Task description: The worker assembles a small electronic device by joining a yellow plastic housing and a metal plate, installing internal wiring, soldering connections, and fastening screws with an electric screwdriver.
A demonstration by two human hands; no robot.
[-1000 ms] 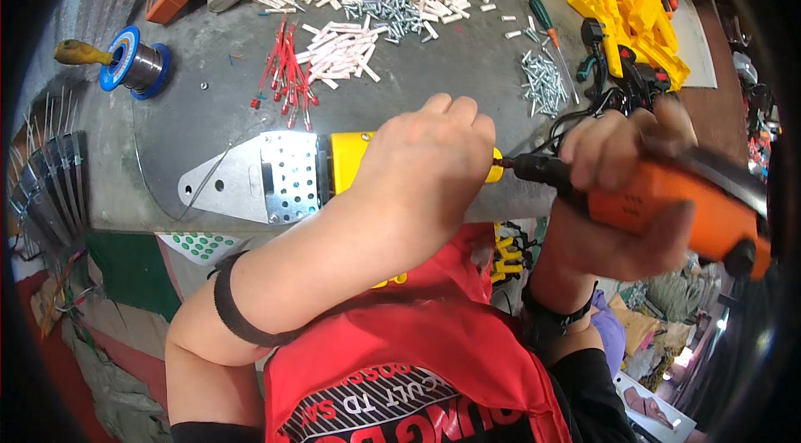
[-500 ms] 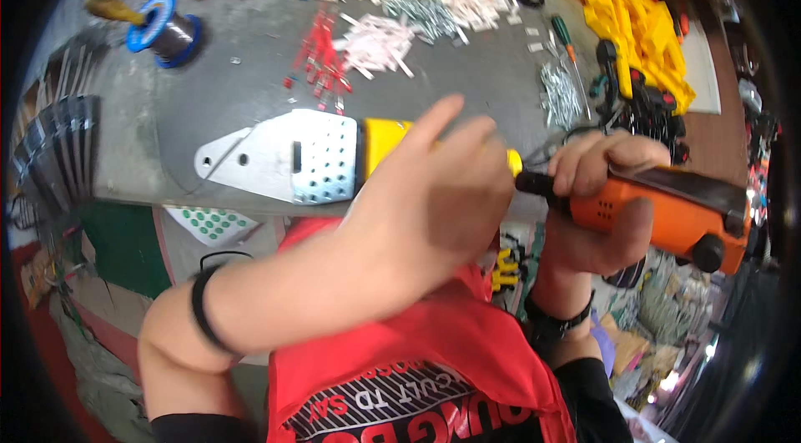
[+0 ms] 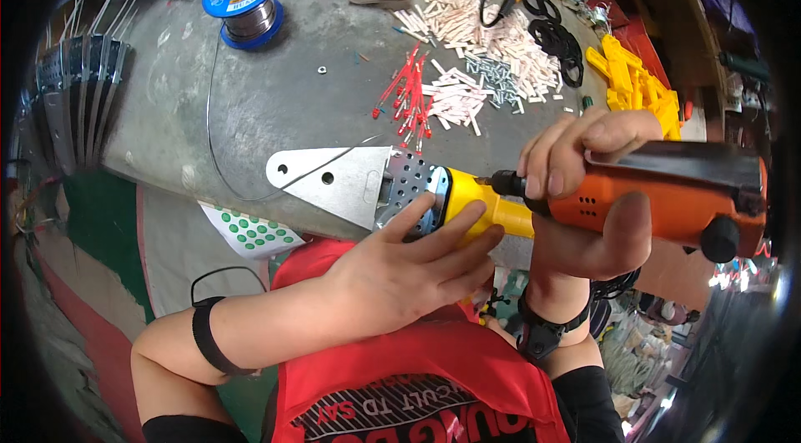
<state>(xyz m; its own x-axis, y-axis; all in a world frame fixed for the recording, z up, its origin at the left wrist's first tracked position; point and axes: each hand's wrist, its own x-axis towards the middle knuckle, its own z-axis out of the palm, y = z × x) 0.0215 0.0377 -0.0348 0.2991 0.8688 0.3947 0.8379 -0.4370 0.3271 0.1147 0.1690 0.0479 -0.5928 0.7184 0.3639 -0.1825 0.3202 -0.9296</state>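
Handle [image 3: 515, 218] with perforated sleeve [image 3: 411, 180] and steel plate [image 3: 346, 184] sits at the bench's [image 3: 158, 101] near edge, left hand [image 3: 400, 276] fanned out across sleeve and handle, right hand [image 3: 576, 149] wrapped round the orange driver [image 3: 667, 197], nose close to the handle, contact unclear. Likely light and rigid: plate stiff, maybe slick and sharp-edged, handle probably hard plastic and the better grip, driver heavier. Containers: only the blue spool [image 3: 215, 1], wound with wire [image 3: 253, 22], toward the bench's far edge; screws [image 3: 501, 80] are heaped loose.
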